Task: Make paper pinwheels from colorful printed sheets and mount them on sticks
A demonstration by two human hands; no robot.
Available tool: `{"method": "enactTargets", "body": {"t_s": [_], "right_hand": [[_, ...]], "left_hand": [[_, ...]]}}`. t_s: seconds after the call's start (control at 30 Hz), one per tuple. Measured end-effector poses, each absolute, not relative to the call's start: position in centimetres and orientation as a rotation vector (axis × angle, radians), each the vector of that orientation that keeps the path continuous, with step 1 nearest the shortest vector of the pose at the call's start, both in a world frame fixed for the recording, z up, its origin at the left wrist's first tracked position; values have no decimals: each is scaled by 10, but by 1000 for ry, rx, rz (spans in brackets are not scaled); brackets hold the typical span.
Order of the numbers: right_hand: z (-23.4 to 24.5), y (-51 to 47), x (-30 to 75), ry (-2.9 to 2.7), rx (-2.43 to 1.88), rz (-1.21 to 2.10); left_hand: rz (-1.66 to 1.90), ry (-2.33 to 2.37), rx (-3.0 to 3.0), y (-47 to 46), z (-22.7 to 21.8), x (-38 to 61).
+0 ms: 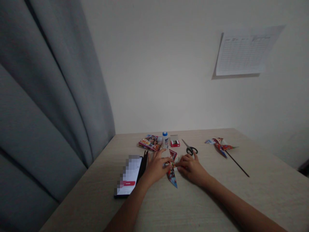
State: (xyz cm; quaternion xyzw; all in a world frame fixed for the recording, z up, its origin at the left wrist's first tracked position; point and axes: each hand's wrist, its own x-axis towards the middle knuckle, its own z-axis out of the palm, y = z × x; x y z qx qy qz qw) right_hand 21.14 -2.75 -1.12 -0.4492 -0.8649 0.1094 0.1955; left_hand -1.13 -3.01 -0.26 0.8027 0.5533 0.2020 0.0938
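A colourful printed-paper pinwheel (172, 176) lies on the table between my two hands, its blades folded toward the middle. My left hand (156, 166) holds it from the left, thumb and forefinger on the paper near the centre, the other fingers spread above. From the right, my right hand (190, 167) pinches the pinwheel's edge with curled fingers. Its centre is partly hidden by my fingertips. Just beyond my right hand lie scissors (190, 150) with black handles. A finished-looking pinwheel (220, 145) on a dark stick (238, 164) rests farther right.
Left of my left hand is a phone (129, 177) with a lit screen, beside dark thin pieces (145, 158). Behind stand a stack of printed booklets (151, 142), a blue-capped glue bottle (165, 140) and a small red box (175, 141). A grey curtain (55, 96) borders the table's left.
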Motion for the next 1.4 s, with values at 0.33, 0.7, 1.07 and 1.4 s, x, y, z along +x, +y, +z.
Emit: {"method": "enactTargets", "body": {"t_s": [0.33, 0.7, 1.07, 1.4], "right_hand": [[-13, -28, 212, -2417, -1238, 255], [-12, -27, 211, -2412, -1241, 285], [-12, -27, 211, -2416, -1246, 297], [-7, -28, 215, -2406, -1224, 277]], "left_hand": [[475, 1642, 2402, -31, -6, -14], [590, 1655, 2401, -28, -6, -11], [449, 1655, 2402, -28, -10, -10], [428, 1646, 2349, -29, -6, -12]]}}
